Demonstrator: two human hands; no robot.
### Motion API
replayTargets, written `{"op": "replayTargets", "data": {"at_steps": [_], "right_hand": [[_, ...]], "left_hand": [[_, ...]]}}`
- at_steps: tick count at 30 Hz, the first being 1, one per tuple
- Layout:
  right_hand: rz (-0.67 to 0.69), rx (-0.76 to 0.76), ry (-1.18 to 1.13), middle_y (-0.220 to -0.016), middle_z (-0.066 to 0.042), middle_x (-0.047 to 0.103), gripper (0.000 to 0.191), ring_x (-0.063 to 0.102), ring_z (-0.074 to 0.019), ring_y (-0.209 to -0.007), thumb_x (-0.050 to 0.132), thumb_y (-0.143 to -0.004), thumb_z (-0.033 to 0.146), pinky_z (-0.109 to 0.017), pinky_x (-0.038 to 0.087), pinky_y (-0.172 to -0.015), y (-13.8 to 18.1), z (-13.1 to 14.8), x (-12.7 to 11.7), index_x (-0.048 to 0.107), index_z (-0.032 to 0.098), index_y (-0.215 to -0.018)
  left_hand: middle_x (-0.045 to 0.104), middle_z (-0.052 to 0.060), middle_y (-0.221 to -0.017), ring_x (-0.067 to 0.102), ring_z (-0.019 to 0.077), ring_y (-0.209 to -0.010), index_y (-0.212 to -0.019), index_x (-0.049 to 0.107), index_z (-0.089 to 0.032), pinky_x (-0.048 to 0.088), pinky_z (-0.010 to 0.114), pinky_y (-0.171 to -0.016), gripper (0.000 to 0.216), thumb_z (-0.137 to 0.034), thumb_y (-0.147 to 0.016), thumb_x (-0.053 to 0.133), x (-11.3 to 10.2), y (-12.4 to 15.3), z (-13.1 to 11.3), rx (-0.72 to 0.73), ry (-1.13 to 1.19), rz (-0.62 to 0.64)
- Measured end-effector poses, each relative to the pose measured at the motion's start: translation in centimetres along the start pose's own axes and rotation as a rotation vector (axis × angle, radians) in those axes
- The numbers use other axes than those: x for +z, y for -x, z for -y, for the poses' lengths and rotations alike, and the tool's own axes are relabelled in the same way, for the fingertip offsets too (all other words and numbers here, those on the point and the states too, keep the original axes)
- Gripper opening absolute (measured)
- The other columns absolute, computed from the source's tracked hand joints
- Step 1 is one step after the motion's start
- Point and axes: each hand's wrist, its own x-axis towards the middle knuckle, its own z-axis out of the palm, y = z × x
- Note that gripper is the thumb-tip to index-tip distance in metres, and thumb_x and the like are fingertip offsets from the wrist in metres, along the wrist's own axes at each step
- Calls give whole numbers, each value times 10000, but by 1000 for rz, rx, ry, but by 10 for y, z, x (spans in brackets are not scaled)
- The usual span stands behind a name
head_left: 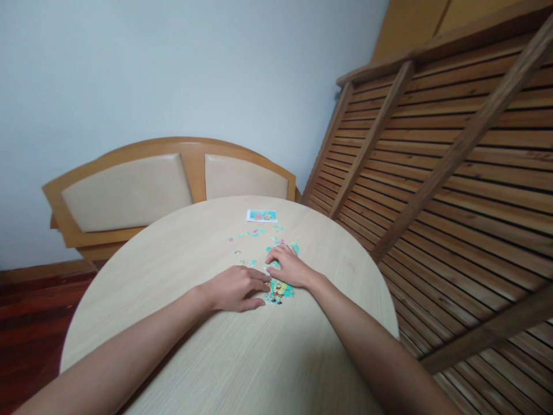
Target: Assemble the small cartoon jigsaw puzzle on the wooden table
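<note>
A partly joined cartoon jigsaw (280, 289) lies on the round pale wooden table (181, 271). My left hand (235, 288) rests flat on the table just left of it, fingers stretched toward its edge. Over the jigsaw's upper part lies my right hand (288, 266), fingers bent and pressing down on the pieces beneath it. Several loose turquoise pieces (253, 233) are scattered beyond both hands. A small picture card (261, 216) lies further back, near the table's far edge.
A wooden bench with two beige padded backrests (129, 193) stands behind the table against a pale blue wall. A slatted wooden frame (453, 173) leans along the right side. Dark red floor (30, 323) shows at the left.
</note>
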Motion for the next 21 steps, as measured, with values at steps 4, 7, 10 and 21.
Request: {"op": "replayTargets", "data": {"at_steps": [4,7,10,21], "right_hand": [[23,-7,-39,-1067,-49,637,102,517,-233,-1116,678,-830,210,-433,347,-1016,0,-3,3,643,202,-925],[31,-5,-59,-1068,-49,642,100,530,-223,-1104,665,-838,193,-411,353,-1007,0,-4,4,644,198,-936],[29,-6,-71,-1062,-47,647,93,537,-218,-1099,656,-844,182,-404,351,-1011,0,-4,4,645,197,-934],[-6,17,-163,-939,-47,718,88,622,-184,-945,639,-867,207,-321,434,-904,-3,0,2,697,176,-924]], "left_hand": [[648,94,-1313,648,255,-1148,-1160,662,-221,502,338,-967,273,-338,-927,580,0,0,-1,3,2,2],[638,91,-1328,641,257,-1164,-1160,659,-226,501,342,-974,270,-344,-933,572,-1,0,-1,-13,-6,26],[636,88,-1331,641,258,-1165,-1159,657,-229,502,344,-975,269,-344,-931,573,-2,-1,-2,-21,-3,38],[653,82,-1299,648,259,-1145,-1169,646,-241,503,347,-961,269,-337,-928,575,-2,-1,-2,0,19,10]]}}
